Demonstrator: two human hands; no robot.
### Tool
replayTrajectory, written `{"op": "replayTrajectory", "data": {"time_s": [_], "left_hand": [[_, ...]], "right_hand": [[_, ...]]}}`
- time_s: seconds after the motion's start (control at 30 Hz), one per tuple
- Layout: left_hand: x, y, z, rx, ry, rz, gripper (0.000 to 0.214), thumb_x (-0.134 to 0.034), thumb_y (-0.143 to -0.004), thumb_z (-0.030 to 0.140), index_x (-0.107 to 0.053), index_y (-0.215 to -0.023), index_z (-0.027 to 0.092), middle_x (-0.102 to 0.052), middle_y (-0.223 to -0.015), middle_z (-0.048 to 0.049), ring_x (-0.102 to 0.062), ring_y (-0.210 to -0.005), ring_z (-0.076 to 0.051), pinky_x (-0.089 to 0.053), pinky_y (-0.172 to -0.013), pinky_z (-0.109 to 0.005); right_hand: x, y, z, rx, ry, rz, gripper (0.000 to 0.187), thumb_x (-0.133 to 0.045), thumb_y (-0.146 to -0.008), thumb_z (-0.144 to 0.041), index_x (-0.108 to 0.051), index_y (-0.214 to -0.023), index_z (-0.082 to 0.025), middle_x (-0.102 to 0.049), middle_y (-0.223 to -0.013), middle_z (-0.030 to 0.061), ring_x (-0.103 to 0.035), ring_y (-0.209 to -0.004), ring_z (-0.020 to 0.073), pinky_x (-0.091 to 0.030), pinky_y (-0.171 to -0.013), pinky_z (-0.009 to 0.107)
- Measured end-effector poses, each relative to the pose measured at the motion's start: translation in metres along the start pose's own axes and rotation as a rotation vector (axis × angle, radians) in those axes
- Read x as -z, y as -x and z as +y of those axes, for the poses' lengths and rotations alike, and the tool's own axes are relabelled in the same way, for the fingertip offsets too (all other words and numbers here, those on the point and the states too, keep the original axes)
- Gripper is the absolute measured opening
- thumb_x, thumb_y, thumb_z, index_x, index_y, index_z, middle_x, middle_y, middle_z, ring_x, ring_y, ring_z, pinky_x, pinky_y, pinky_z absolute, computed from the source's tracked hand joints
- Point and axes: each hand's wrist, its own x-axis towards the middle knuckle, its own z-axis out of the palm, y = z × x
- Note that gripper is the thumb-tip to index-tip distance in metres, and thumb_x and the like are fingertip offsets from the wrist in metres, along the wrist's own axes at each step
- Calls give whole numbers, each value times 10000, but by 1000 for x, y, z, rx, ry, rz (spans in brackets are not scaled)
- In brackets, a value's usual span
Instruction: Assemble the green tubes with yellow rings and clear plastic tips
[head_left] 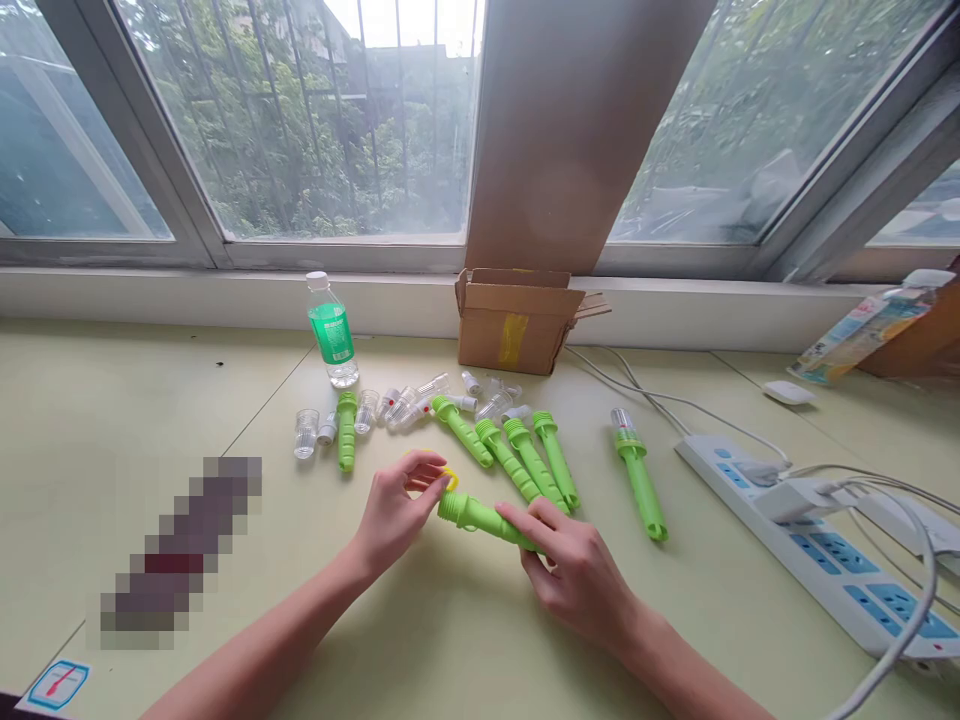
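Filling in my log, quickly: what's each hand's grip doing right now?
Left hand: fingers closed on a yellow loop.
Right hand: closed, holding a green tube.

A band of clear cups (403,405) and green tubes (463,432) lies across the table (150,420) before the cardboard box (510,325), barring a low, straight reach to it. Left of the box, a bottle (332,335) stands upright; beyond that, bare table offers passage. Right of the box, cables (651,392) trail toward a power strip (814,555).
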Motion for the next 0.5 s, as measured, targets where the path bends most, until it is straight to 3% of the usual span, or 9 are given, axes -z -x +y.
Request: {"op": "replayTrajectory", "data": {"time_s": [0.2, 0.5], "left_hand": [[0, 1, -2, -50, -44, 30, 115, -633, -813, 266, -655, -902, 197, -718, -897, -20, -700, -818, -174, -571, -813, -324], [-3, 2, -3, -56, 51, -83, 167, -626, -819, 264, -653, -961, 180, -707, -932, -52, -690, -864, -184, -567, -829, -334]], "right_hand": [[0, -1, 2, -44, 4, 13, 520, -428, -768, -46, -540, -1256, -187, -547, -808, 45, -511, -573, 132, -422, -531, 250], [0, 0, 4, -53, 5, 9, 525, -428, -767, -48, -549, -1259, -187, -549, -811, 46, -522, -581, 139, -422, -534, 256]]}}
